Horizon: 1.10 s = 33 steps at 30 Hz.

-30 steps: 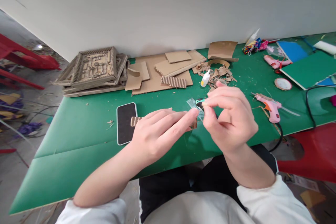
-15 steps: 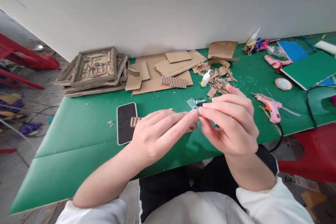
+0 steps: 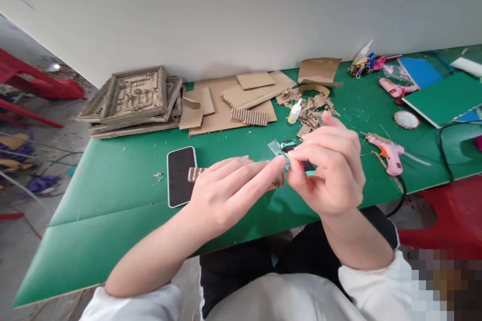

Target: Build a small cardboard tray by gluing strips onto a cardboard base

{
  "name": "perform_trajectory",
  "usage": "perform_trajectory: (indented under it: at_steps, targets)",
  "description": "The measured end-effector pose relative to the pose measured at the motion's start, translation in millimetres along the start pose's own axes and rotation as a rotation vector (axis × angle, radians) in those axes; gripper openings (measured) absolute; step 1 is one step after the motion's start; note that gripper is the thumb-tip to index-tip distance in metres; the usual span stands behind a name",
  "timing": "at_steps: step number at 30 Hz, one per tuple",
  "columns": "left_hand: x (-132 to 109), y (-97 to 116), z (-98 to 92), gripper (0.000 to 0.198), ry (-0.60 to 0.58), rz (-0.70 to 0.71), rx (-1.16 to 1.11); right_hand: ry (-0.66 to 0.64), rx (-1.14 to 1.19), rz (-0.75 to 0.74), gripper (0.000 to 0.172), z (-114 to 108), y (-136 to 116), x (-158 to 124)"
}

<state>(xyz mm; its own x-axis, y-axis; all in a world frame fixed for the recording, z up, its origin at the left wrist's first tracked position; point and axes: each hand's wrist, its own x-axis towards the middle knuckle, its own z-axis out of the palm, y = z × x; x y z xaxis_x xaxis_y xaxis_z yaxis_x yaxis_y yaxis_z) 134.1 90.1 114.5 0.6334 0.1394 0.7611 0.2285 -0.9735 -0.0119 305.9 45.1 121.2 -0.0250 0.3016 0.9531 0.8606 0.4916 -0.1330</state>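
Note:
My left hand (image 3: pixel 229 190) holds a strip of corrugated cardboard (image 3: pixel 196 173) above the green table (image 3: pixel 113 195), its fingers laid along the strip and closed on it. My right hand (image 3: pixel 327 170) meets it at the strip's right end, thumb and forefinger pinched there. What the pinch holds is too small to make out. Just behind the fingers lie a clear ruler (image 3: pixel 276 148) and a teal-handled tool (image 3: pixel 289 146). A black phone (image 3: pixel 180 175) lies face up left of the strip.
Stacked cardboard frames (image 3: pixel 133 100), flat cardboard sheets (image 3: pixel 233 100), cardboard scraps (image 3: pixel 312 108) and a small glue bottle (image 3: pixel 294 112) sit at the back. A pink glue gun (image 3: pixel 387 150) with its cord, a tape roll (image 3: pixel 405 120) and green and blue boards (image 3: pixel 440 98) lie right. Red chairs (image 3: pixel 448 220) stand on both sides.
My right hand's fingers stretched out at the strip's end half a second ago and have curled back into a pinch. My left hand and the strip stayed still.

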Motion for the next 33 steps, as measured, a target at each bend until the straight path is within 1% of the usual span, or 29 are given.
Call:
perform_trajectory:
  at_steps: [4,6,9,14,19,22,25,26,28,30,33]
  targets:
    - [-2.0,0.5,0.5,0.043,0.003,-0.006,0.013,0.057,0.047,0.073,0.015,1.4,4.8,-2.5]
    - [-3.2,0.7,0.6,0.044,-0.004,-0.018,0.027,0.072,0.063,0.079,0.017,0.3,6.5,-3.5]
    - [-3.8,0.6,0.6,0.046,-0.007,-0.018,0.029,0.036,0.083,0.071,0.018,-2.7,6.4,-4.6]
    - [-3.7,0.3,-0.2,0.046,-0.007,-0.014,0.031,0.029,0.118,0.136,0.017,-3.7,5.7,-6.2]
    - [-5.1,-0.9,-0.3,0.05,-0.007,-0.014,0.011,0.005,0.057,0.177,0.018,2.6,20.6,-12.5]
    - [-5.3,-2.1,-0.3,0.059,-0.002,-0.009,-0.015,-0.034,0.07,0.276,0.017,3.4,26.8,-16.4]
    - [-5.8,-3.9,-3.0,0.067,0.002,-0.024,-0.046,-0.042,0.252,0.419,0.015,-1.8,22.7,-15.1]
    - [-6.2,-4.7,-4.8,0.068,0.005,-0.051,-0.069,-0.037,0.318,0.464,0.015,-4.6,20.1,-13.5]
    - [-6.8,-6.8,-9.8,0.069,0.014,-0.15,-0.164,-0.025,0.426,0.542,0.016,-10.9,16.4,-9.7]
    - [-6.2,-10.1,-15.5,0.067,0.044,-0.295,-0.307,-0.001,0.518,0.622,0.016,-16.9,16.4,-7.1]
    - [-1.2,-18.7,-21.3,0.062,0.127,-0.539,-0.515,0.046,0.624,0.72,0.017,-24.2,23.2,-8.1]
